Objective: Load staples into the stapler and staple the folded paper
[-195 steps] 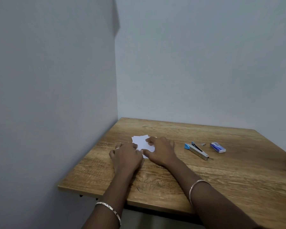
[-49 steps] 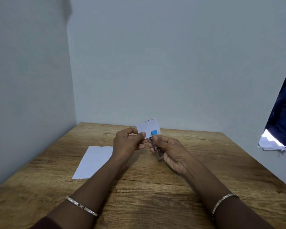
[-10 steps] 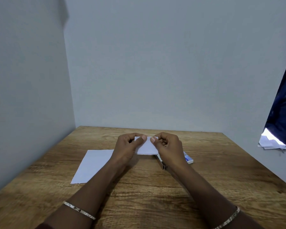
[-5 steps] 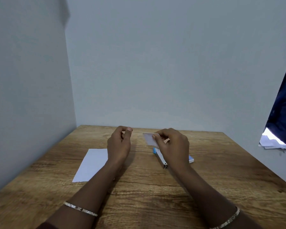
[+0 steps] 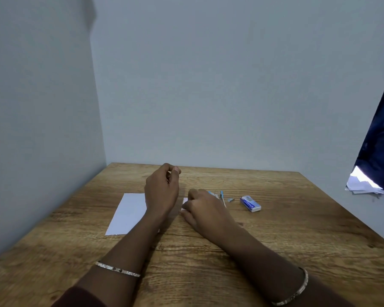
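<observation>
1. Spanning the lower view, a wooden table [image 5: 275,240] is seen set into a corner of pale walls; a dark curtain [image 5: 381,138] hangs at the right edge.
2. A flat white sheet [image 5: 129,212] lies on the table at the left, partly covered by the left forearm.
3. The left hand [image 5: 162,191] is raised above the table, fingers curled loosely with thumb near forefinger; nothing is seen held in it.
4. The right hand [image 5: 205,209] is lowered to the table, fingers bent over the folded paper [image 5: 185,201], of which only a small white corner shows. Whether it is pinched or just pressed flat cannot be told.
5. The stapler [image 5: 222,197], blue and metal, lies just beyond the right hand, mostly hidden, so open or shut cannot be told.
6. A blue staple box [image 5: 250,203] rests right of the stapler; a small loose piece [image 5: 230,200] sits between them, too small to be identified.
7. Risk 1: the fold could spring open if the paper is released, since nothing else pins it.
8. Risk 2: the stapler or the loose piece could be knocked by the right hand, being so close.
9. Risk 3: no staple can be seen in the paper, so a misfire would go unnoticed if it is not checked.
</observation>
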Motion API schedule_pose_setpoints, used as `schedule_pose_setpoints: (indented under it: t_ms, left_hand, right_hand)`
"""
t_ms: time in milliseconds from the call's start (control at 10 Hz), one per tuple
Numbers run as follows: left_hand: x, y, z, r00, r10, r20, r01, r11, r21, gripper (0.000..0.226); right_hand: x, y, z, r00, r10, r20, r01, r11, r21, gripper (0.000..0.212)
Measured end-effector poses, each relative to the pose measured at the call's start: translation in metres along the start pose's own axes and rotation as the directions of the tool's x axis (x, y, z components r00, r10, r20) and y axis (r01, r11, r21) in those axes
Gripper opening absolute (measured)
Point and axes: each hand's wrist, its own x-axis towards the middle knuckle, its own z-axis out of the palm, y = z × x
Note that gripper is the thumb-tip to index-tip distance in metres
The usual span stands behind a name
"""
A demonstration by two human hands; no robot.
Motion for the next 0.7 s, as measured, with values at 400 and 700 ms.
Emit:
schedule_pose_setpoints:
  t_ms: [400,700]
  left_hand:
    - [-0.003,-0.002,0.0,1.0,-0.011,0.018,0.011,1.0,-0.006,0.022]
    - [-0.035,0.025,-0.021,0.988,0.155,0.002,-0.153,0.975,0.163,0.019]
  right_hand:
    - [-0.003,0.006,-0.009,0.985,0.17,0.012,-0.168,0.96,0.225,0.035]
    - [-0.035,0.027,-0.044,0.77,0.522,-0.365,-0.417,0.847,0.331,0.027]
